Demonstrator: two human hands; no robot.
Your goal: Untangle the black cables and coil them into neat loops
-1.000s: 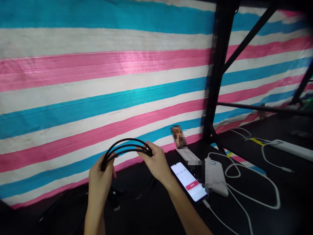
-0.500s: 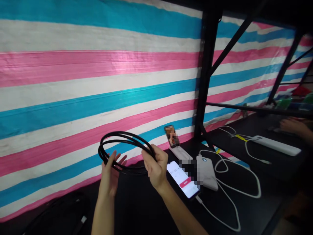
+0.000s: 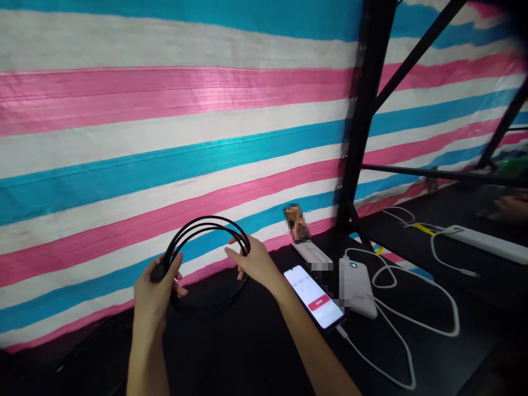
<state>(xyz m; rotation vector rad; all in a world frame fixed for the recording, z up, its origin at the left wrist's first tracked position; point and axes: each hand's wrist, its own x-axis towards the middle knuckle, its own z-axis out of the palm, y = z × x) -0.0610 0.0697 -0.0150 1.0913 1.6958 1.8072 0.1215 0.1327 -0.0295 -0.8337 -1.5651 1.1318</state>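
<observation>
A black cable (image 3: 202, 221), wound into several loops, is held up over the black tabletop. My left hand (image 3: 154, 291) is closed on the left side of the coil, where a dark plug-like end (image 3: 158, 271) shows between thumb and fingers. On the right side, my right hand (image 3: 258, 258) curls loosely around the loops, its thumb stretched toward the middle of the ring. The lower part of the coil fades into the dark surface behind it. Just right of my right forearm lies a lit phone (image 3: 313, 297) showing a timer screen.
A white power bank (image 3: 358, 289) with white cables (image 3: 447, 330) lies beyond the phone. Behind it, a partly pixelated object leans by the striped sheet (image 3: 165, 126). A black rack post (image 3: 361, 121) rises on the right. A white strip (image 3: 490, 242) and another person's hand (image 3: 511, 208) are farther right.
My left hand has closed on the coil's left side, from spread fingers before. My right hand has loosened from a fist. The coil now stands more upright, and the view has shifted slightly.
</observation>
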